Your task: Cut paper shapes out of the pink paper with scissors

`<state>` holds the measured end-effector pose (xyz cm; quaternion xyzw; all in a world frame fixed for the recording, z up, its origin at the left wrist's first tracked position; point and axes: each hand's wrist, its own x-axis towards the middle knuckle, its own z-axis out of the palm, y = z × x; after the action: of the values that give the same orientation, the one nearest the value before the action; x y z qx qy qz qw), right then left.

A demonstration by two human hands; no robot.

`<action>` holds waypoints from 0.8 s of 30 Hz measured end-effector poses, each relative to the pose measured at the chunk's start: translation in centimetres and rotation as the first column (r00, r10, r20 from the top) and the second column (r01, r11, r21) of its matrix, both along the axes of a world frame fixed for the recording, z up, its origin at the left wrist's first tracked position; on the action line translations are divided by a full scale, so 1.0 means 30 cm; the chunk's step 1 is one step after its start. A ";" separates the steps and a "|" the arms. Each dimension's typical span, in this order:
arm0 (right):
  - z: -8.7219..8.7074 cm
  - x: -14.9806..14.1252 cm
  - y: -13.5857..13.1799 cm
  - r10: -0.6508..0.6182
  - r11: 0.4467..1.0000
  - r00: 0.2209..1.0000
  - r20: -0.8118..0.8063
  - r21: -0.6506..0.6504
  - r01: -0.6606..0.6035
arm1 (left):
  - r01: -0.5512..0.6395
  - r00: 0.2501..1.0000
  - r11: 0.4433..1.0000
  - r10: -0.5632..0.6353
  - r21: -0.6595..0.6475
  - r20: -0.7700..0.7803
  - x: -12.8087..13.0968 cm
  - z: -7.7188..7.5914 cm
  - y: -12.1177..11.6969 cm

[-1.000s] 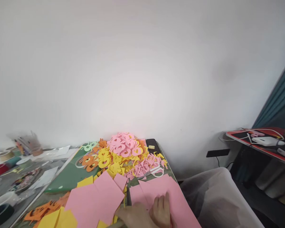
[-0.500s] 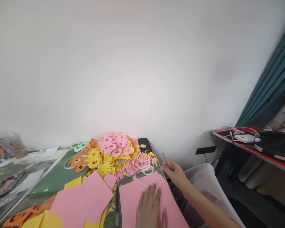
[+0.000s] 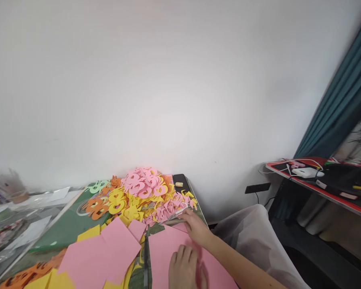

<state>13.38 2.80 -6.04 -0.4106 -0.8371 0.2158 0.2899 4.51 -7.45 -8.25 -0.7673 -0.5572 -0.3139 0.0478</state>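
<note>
My left hand (image 3: 183, 268) lies flat with its fingers apart on a pink paper sheet (image 3: 165, 251), near the table's front. My right hand (image 3: 196, 228) reaches across that sheet and its fingers are at white-handled scissors (image 3: 180, 213), blurred by motion. Whether it grips them cannot be seen. Behind them rises a heap of cut pink, yellow and orange paper shapes (image 3: 144, 190). More pink sheets (image 3: 108, 251) and yellow paper squares (image 3: 88, 233) lie to the left, with a narrow dark strip (image 3: 146, 257) between the pink sheets.
A green cutting mat (image 3: 66, 228) lies under the paper. A black phone (image 3: 179, 182) sits behind the heap. On the left stands a cluttered glass table (image 3: 33, 224). On the right are my grey-covered knee (image 3: 252, 237), a wall socket (image 3: 257, 188) and a red-edged shelf (image 3: 315, 180).
My right hand has moved left and down from the table's edge to the scissors, and the wooden stick it held no longer shows. My left hand stays on the pink sheet.
</note>
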 end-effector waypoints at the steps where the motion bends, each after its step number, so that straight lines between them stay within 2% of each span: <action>1: -0.003 0.001 0.002 0.026 1.000 0.999 -0.030 -0.005 -0.026 | -0.029 0.999 0.999 0.030 -0.038 0.031 -0.005 0.007 0.002; 4: -0.007 0.023 -0.002 0.076 0.997 0.994 -0.083 -0.029 -0.078 | -0.091 0.990 0.991 0.101 -0.100 0.096 -0.021 0.014 0.007; 8: -0.002 0.074 -0.043 0.093 0.994 0.986 -0.141 -0.049 -0.101 | -0.131 0.985 0.972 0.150 -0.195 0.088 -0.028 -0.003 0.009; 13: -0.030 0.137 -0.127 -0.071 0.993 0.982 -0.172 -0.101 0.055 | -0.074 0.992 0.952 0.101 -0.298 0.074 -0.009 0.005 -0.005; 17: -0.057 0.150 -0.178 -0.036 0.993 0.992 -0.121 -0.113 0.023 | -0.046 0.991 0.955 0.081 -0.293 0.107 0.002 0.013 -0.016; 20: -0.062 0.135 -0.196 -0.067 0.992 0.994 -0.088 -0.110 0.057 | -0.044 0.981 0.955 0.097 -0.292 0.170 -0.005 0.005 -0.011; 24: -0.053 0.118 -0.197 -0.191 0.971 0.965 -0.181 -0.181 0.158 | -0.028 0.947 0.958 0.117 -0.285 0.299 -0.019 -0.003 0.003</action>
<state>16.92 -3.11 -7.65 -0.4819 -0.7441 0.2974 0.3545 3.95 -7.35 -8.34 -0.6857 -0.6242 -0.3483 -0.1374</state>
